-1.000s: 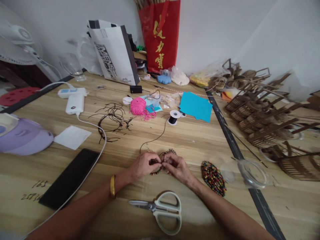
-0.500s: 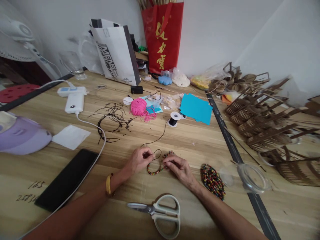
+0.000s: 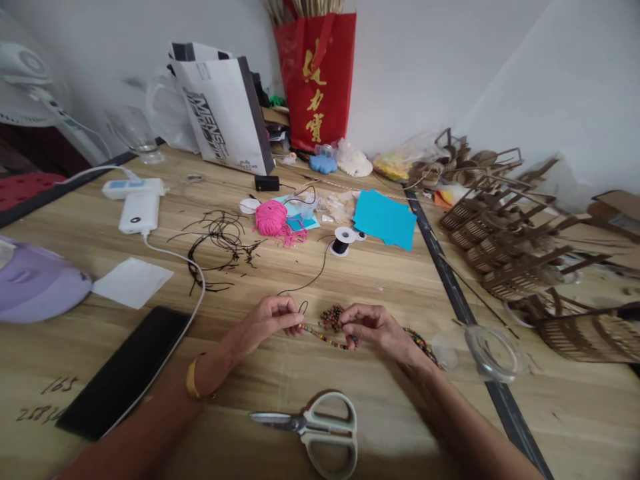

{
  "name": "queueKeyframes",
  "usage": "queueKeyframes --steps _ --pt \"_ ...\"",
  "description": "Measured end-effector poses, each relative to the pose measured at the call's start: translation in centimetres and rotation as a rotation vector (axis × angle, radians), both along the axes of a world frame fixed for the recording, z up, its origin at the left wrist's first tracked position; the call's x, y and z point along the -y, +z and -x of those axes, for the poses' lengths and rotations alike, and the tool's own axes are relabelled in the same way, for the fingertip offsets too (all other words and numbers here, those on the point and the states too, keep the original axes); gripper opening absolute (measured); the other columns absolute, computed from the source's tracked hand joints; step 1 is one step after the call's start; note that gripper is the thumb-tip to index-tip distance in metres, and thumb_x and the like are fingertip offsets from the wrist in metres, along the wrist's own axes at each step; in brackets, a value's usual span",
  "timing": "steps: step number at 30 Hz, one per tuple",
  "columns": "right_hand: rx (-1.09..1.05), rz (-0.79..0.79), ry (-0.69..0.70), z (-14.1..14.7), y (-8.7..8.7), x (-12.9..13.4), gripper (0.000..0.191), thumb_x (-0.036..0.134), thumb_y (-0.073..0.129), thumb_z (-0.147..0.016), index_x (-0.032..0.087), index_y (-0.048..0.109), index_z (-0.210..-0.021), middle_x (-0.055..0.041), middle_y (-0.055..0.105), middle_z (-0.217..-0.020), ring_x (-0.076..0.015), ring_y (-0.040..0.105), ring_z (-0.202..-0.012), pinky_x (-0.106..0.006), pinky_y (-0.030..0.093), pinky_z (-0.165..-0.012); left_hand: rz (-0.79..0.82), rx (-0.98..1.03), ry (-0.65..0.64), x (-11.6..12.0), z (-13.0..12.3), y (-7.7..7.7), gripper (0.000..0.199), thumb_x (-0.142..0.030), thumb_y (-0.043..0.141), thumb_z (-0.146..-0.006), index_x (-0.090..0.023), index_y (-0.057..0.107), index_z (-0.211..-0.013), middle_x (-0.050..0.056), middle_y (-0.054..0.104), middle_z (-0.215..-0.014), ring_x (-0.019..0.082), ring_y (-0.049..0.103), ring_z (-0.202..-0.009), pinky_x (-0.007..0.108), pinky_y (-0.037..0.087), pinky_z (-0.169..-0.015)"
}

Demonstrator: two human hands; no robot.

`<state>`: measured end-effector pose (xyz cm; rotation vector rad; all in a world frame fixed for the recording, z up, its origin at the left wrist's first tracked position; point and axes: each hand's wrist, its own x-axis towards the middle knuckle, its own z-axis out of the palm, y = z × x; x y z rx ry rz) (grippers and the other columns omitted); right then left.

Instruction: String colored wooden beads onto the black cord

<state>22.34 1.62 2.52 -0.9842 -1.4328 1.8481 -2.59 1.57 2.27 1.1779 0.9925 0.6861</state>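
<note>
A strand of small multicoloured beads point(image 3: 324, 339) sags between my two hands above the table. My left hand point(image 3: 273, 319) pinches its left end, where a small loop of black cord point(image 3: 303, 307) sticks up. My right hand point(image 3: 375, 330) has thumb and fingers closed on the strand farther along. A bunched heap of the beads point(image 3: 330, 317) lies just left of the right fingers. More coiled beads point(image 3: 423, 345) show past my right wrist, partly hidden by it. Black cord runs from near my left hand back to a white spool point(image 3: 344, 235).
Scissors point(image 3: 330, 421) lie in front of my hands, blades pointing left. A black phone-like slab point(image 3: 125, 370) and white cable are at left. Behind are cut black cords point(image 3: 220, 243), pink yarn point(image 3: 271, 219) and blue sheets point(image 3: 385, 219). Small woven baskets point(image 3: 520, 247) crowd the right.
My hands have moved apart, and a longer beaded stretch now spans them. The right hand shifted right, partly covering the coiled beads. The bead heap shows more fully. The whole view shifted slightly.
</note>
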Motion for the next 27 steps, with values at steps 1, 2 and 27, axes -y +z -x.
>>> queueKeyframes --steps 1,2,27 --pt "0.005 0.000 -0.005 -0.2 0.5 -0.1 0.023 0.033 0.073 -0.075 0.014 0.063 -0.085 0.0016 0.063 -0.061 -0.0087 0.059 -0.050 -0.020 0.048 -0.051 -0.020 0.016 -0.002 0.1 0.1 0.1 0.025 -0.035 0.065 -0.072 -0.013 0.055 -0.066 0.001 0.064 -0.063 0.011 0.059 -0.059 0.024 0.048 -0.062" --pt "0.009 -0.003 -0.007 -0.5 1.0 -0.2 0.023 0.032 0.073 -0.075 0.014 0.063 -0.085 0.0015 0.063 -0.060 -0.0088 0.059 -0.050 -0.020 0.048 -0.051 -0.045 0.024 0.001 0.1 0.1 0.1 0.024 -0.034 0.065 -0.073 -0.013 0.055 -0.067 0.001 0.063 -0.063 0.011 0.058 -0.059 0.023 0.047 -0.062" --pt "0.145 -0.184 -0.234 -0.2 -4.5 2.7 0.033 0.047 0.065 -0.076 0.017 0.051 -0.077 0.0038 0.055 -0.056 -0.0087 0.051 -0.046 -0.020 0.040 -0.048 -0.692 -1.033 -0.192 0.3 -2.4 1.2 0.009 -0.011 0.051 -0.076 -0.018 0.057 -0.077 0.002 0.060 -0.072 0.016 0.054 -0.068 0.025 0.036 -0.064"
